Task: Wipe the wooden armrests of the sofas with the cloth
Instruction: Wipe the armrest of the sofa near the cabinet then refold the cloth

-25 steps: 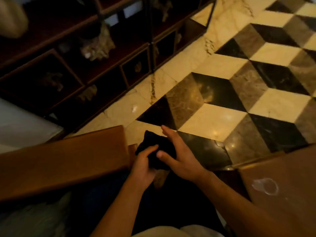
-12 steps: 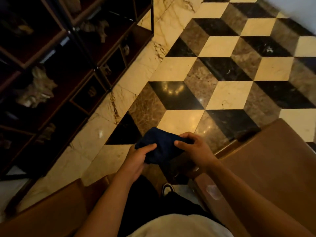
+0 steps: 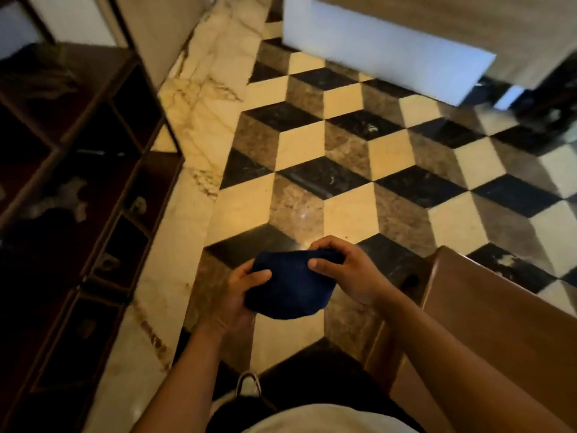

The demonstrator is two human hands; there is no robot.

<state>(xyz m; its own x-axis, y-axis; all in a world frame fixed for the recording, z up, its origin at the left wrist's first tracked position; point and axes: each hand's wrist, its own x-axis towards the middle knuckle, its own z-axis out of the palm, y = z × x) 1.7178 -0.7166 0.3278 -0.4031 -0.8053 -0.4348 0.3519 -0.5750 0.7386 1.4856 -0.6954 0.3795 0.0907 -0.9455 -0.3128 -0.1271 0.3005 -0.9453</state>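
Observation:
A dark blue cloth hangs bunched between both my hands, above the tiled floor. My left hand grips its left and lower edge with the thumb on top. My right hand pinches its upper right edge. A wide brown wooden armrest runs along the right, just beside and below my right forearm. The cloth is not touching the armrest.
A dark wooden shelf unit with small objects in its compartments lines the left. The floor is polished black, cream and grey cube-pattern tile. A pale sofa or bench stands at the far top right. My shoe shows below.
My view has swung right and up: the left armrest has left the frame and the right one fills more of it. Both hands stay on the cloth, now spread wider.

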